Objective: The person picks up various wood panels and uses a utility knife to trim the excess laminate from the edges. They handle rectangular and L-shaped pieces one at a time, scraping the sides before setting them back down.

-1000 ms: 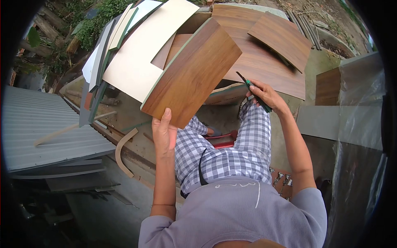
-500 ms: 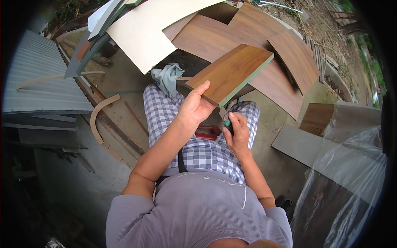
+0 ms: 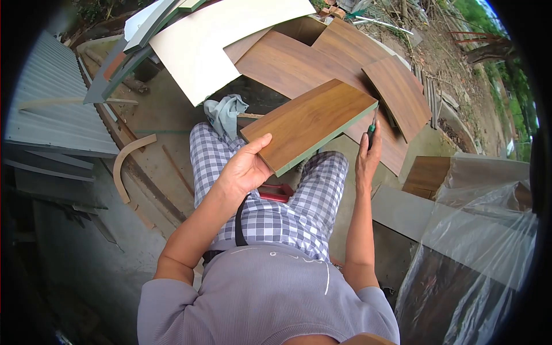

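My left hand [image 3: 246, 168] grips the near left end of a wood-grain board [image 3: 315, 123], thumb on its brown face and fingers underneath. The board is tilted over my knees, with its green long edge toward my right side. In my right hand [image 3: 368, 156] is a small scraper [image 3: 372, 127] with a green and black handle. Its thin metal blade points up beside the board's far right corner. Below the board, a red object [image 3: 275, 192] lies between my thighs, and a grey-blue cloth [image 3: 225, 113] hangs by my left knee.
Large wood-grain panels [image 3: 287, 60] and a white cut panel [image 3: 195, 57] lie ahead. A curved wooden strip [image 3: 123, 164] is on the floor at left, near corrugated sheeting [image 3: 57, 98]. Clear plastic [image 3: 466, 247] covers boards at right.
My right hand has moved forward and right with the scraper, from the board's near corner to its far right corner. My left hand and the board have shifted slightly left and nearer to me.
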Tool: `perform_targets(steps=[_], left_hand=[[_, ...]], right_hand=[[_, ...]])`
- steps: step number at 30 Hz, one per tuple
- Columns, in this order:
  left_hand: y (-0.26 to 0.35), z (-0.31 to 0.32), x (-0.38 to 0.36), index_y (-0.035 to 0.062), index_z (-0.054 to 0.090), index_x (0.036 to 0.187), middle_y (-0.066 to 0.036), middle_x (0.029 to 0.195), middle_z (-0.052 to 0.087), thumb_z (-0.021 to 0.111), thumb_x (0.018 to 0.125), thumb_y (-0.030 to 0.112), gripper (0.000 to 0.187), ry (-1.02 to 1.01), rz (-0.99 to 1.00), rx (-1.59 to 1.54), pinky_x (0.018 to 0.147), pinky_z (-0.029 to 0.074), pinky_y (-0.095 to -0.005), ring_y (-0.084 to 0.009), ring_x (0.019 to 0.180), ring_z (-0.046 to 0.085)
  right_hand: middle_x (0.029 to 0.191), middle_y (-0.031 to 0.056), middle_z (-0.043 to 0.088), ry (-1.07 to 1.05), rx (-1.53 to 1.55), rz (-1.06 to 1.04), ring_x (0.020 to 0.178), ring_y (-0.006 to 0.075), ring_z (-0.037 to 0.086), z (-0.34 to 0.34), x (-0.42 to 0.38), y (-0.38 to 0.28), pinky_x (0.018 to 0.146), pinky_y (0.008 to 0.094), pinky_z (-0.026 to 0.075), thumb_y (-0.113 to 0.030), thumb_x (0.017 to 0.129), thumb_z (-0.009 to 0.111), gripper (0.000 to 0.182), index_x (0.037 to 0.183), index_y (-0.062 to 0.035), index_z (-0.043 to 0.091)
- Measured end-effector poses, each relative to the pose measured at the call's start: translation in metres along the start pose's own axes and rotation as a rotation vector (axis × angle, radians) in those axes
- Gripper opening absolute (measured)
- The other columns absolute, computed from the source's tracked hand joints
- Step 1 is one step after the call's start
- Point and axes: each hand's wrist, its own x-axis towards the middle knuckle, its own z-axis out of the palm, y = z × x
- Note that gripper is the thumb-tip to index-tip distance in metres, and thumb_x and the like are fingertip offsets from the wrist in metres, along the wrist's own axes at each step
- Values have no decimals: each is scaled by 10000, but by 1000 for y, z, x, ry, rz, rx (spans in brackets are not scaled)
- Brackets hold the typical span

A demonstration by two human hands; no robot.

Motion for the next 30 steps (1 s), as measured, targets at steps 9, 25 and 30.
perform_targets(steps=[9, 25, 30], left_hand=[[49, 44, 5, -3, 392, 1283, -117, 1159, 551, 607, 860, 165, 503, 2, 387, 699, 892, 470, -362, -207, 1052, 568], [27, 214, 89, -7, 645, 955, -216, 810, 651, 618, 733, 251, 341, -381, 908, 2211, 732, 505, -414, -333, 781, 645], [24, 211, 88, -10, 646, 976, -204, 825, 656, 628, 724, 241, 356, -341, 931, 2197, 751, 503, -413, -330, 804, 644]], right_hand=[[950, 36, 510, -77, 295, 394, 733, 113, 445, -24, -3, -22, 681, 259, 413, -235, 946, 494, 481, 1392, -121, 355], [1076, 134, 590, -183, -203, -343, 972, 291, 584, -96, 106, -151, 804, 377, 460, -172, 886, 559, 427, 1304, -161, 472], [924, 127, 584, -237, -510, -325, 838, 305, 594, -109, 122, -137, 714, 411, 461, -221, 885, 553, 397, 1277, -196, 491]])
